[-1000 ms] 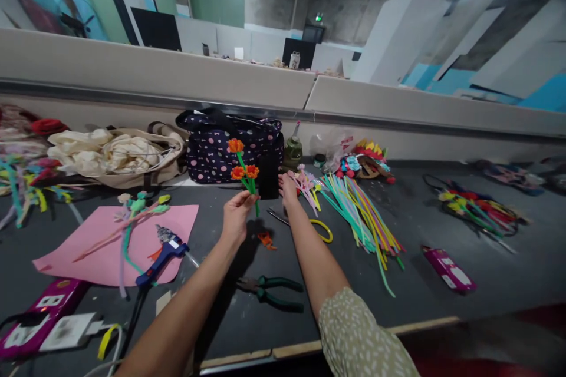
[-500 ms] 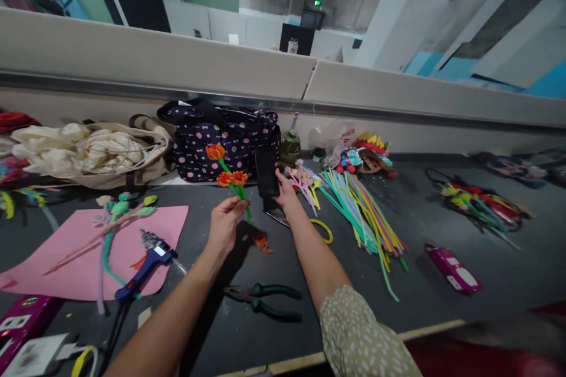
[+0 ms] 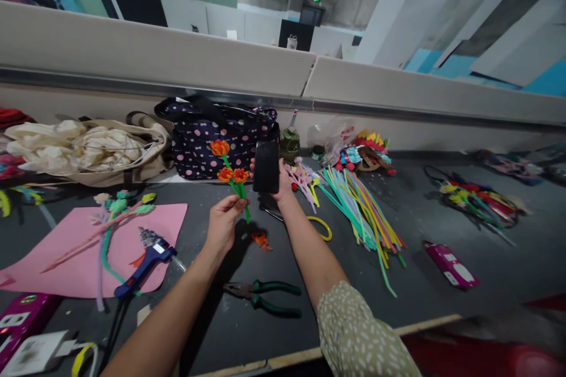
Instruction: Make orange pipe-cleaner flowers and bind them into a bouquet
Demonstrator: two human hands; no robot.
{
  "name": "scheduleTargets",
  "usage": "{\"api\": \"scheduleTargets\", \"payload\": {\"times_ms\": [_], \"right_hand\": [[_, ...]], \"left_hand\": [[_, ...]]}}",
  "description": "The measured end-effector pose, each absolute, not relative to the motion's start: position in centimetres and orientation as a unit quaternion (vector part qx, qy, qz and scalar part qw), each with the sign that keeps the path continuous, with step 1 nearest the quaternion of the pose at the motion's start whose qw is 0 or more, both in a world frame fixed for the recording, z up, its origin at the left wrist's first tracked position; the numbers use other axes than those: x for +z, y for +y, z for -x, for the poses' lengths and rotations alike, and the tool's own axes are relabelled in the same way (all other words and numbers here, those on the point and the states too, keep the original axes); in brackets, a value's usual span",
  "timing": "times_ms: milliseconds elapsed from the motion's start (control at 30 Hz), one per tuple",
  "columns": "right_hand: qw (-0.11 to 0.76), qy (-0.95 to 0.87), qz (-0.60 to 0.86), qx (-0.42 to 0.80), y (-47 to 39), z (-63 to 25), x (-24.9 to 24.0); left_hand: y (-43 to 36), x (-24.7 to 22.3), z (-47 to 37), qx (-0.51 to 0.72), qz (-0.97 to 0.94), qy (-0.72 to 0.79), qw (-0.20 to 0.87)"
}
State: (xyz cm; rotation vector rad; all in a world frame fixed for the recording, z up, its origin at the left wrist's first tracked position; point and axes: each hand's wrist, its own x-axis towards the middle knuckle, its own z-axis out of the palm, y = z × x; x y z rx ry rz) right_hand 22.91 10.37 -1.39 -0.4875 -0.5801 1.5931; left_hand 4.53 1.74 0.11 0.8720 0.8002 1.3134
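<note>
Pinched in my left hand [image 3: 224, 221] are the green stems of orange pipe-cleaner flowers [image 3: 232, 175], held upright above the table. My right hand [image 3: 282, 182] is wrapped round a black smartphone [image 3: 266, 166], its dark screen facing me. Below the hands lies a small heap of orange pipe-cleaner bits [image 3: 262, 241]. Scissors with a yellow handle [image 3: 325, 228] rest partly behind my right forearm. Green-handled pliers [image 3: 265, 296] lie between my forearms.
A dotted bag [image 3: 203, 153] stands behind my hands. To the right are loose pipe cleaners [image 3: 360, 212] and a purple power strip [image 3: 451, 265]. On the left, a blue glue gun [image 3: 145, 265] and pipe-cleaner flowers lie on pink paper [image 3: 79, 230].
My right hand has lifted the smartphone slightly off the scissors and turned its screen squarely toward me. The flowers in my left hand have barely shifted.
</note>
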Motion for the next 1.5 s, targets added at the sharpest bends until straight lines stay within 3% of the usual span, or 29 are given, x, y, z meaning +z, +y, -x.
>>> {"api": "scheduleTargets", "payload": {"times_ms": [1167, 1500], "right_hand": [[0.635, -0.274, 0.298, 0.658, 12.0, -23.5, -3.6], [0.726, -0.302, 0.338, 0.517, 13.9, -23.7, -4.0]], "left_hand": [[2.1, 0.4, -3.8, 0.583, -0.367, 0.354, 0.633], [2.0, 0.7, -3.8, 0.579, -0.362, 0.358, 0.637]]}}
